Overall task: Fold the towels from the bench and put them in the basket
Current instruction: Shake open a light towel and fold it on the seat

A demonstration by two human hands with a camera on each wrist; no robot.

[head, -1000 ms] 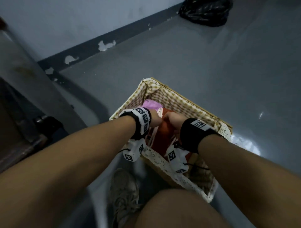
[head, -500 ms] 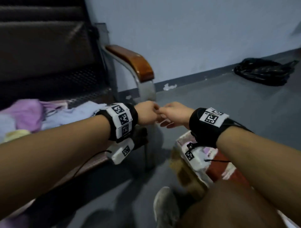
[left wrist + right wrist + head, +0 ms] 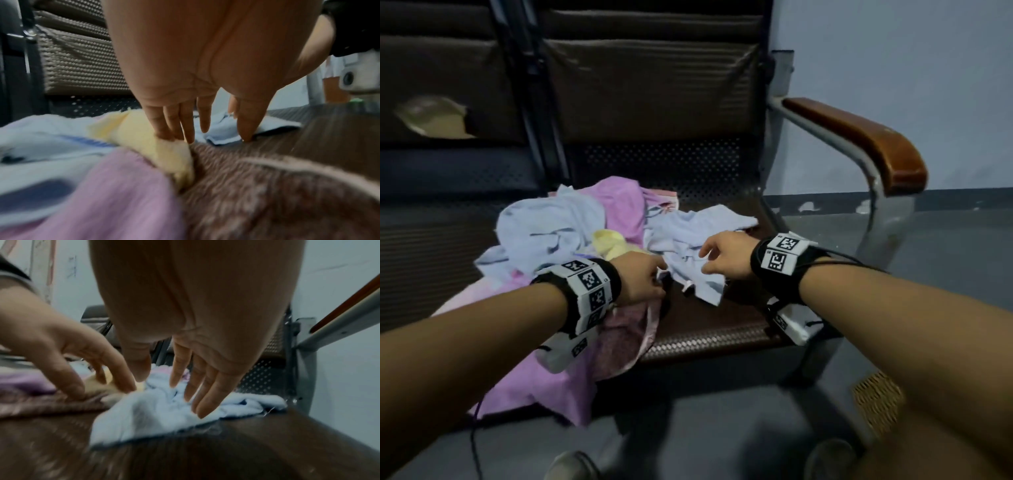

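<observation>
A loose pile of towels lies on the brown bench seat [image 3: 722, 329]: a light blue towel [image 3: 688, 240] [image 3: 164, 410] at the right, a small yellow towel [image 3: 609, 243] [image 3: 139, 134] in the middle, and pink towels [image 3: 619, 205] behind and in front. My left hand [image 3: 661, 281] [image 3: 209, 138] reaches down with straight fingers. Its fingertips [image 3: 164, 136] touch the yellow towel, and its thumb is near the seat. My right hand [image 3: 703, 260] [image 3: 170, 391] hovers spread just over the light blue towel and holds nothing.
Another light blue towel [image 3: 544, 226] lies at the pile's left. A pink towel [image 3: 544, 387] hangs over the seat's front edge. A wooden armrest [image 3: 859, 137] on a metal frame borders the seat on the right. A corner of the wicker basket [image 3: 876, 401] shows on the floor at lower right.
Both hands have come up out of the basket and swung left to the bench. They were curled and close together; now they are spread over the towel pile.
</observation>
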